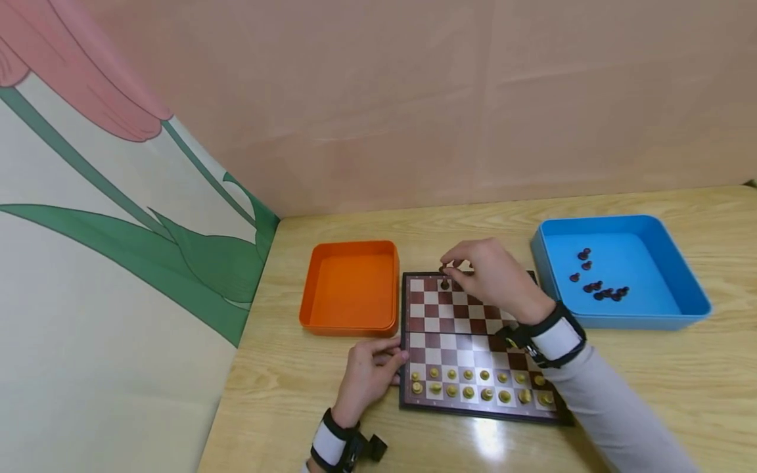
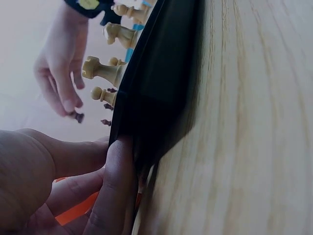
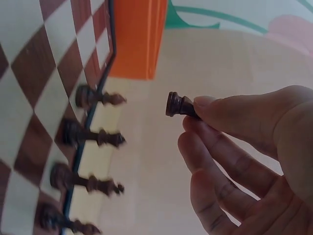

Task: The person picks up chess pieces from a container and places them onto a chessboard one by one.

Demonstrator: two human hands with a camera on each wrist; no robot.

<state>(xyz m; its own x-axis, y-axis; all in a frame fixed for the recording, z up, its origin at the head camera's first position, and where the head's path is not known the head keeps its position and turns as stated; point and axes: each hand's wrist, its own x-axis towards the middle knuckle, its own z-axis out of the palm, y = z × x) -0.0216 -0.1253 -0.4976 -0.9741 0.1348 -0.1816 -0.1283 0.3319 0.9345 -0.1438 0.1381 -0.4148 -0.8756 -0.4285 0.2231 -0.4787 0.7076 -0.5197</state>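
Observation:
A brown-and-white chessboard (image 1: 467,328) lies on the wooden table. My right hand (image 1: 491,272) hovers over its far edge and pinches a small dark chess piece (image 1: 445,282) (image 3: 178,104) between thumb and fingertips. The piece hangs clear of the board. Several dark pieces (image 3: 100,98) stand along the far row below the hand. Cream pieces (image 1: 479,386) (image 2: 105,71) fill the two near rows. My left hand (image 1: 372,371) rests on the table, its fingers (image 2: 117,181) pressed against the board's black left edge (image 2: 161,83).
An orange tray (image 1: 349,289) with nothing in it stands left of the board. A blue tray (image 1: 621,315) at the right holds several dark pieces (image 1: 597,286). A wall with a tulip picture closes the left side, and a pink wall the back.

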